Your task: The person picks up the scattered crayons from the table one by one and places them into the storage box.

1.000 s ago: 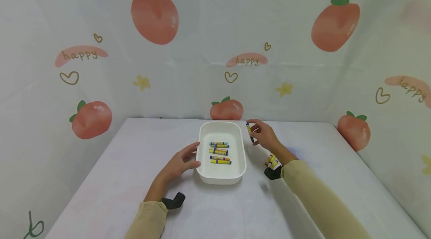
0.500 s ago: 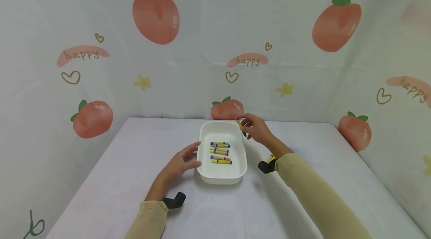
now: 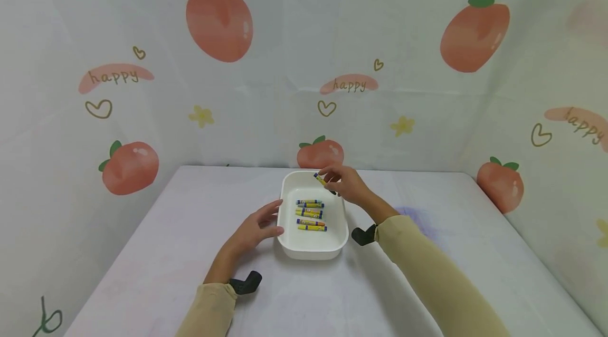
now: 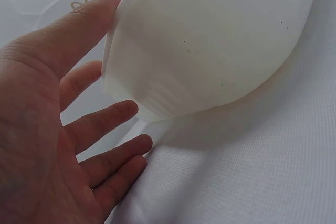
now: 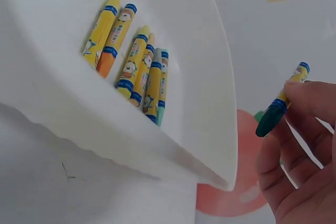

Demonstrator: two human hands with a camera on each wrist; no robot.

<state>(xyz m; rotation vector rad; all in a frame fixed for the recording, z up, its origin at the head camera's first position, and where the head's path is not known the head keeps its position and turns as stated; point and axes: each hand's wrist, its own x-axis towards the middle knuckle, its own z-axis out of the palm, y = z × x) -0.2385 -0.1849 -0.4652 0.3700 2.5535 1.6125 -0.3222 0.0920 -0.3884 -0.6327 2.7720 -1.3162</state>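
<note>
A white plastic tray point(image 3: 311, 254) stands mid-table with several yellow-wrapped crayons point(image 3: 310, 214) lying crosswise inside, grouped in loose pairs. My right hand point(image 3: 348, 185) pinches a dark green crayon point(image 3: 320, 179) between thumb and fingers, held tilted over the tray's far right part. Its dark green tip point(image 5: 268, 121) points down in the right wrist view. On the left, my left hand point(image 3: 254, 227) rests its thumb and fingertips against the tray's outer side, fingers spread and only lightly bent; the left wrist view shows this hand point(image 4: 63, 103) beside the tray wall point(image 4: 210, 40).
A white cloth point(image 3: 190, 205) covers the table, with a bluish patch point(image 3: 418, 223) right of the right forearm. A fruit-printed white curtain point(image 3: 285, 63) hangs behind and at both sides. Black wrist cameras point(image 3: 247, 282) sit on both wrists.
My right hand has moved left with the green crayon, from beside the tray to over its far end. The crayons on the table at right are now hidden by the forearm. The left hand stays put.
</note>
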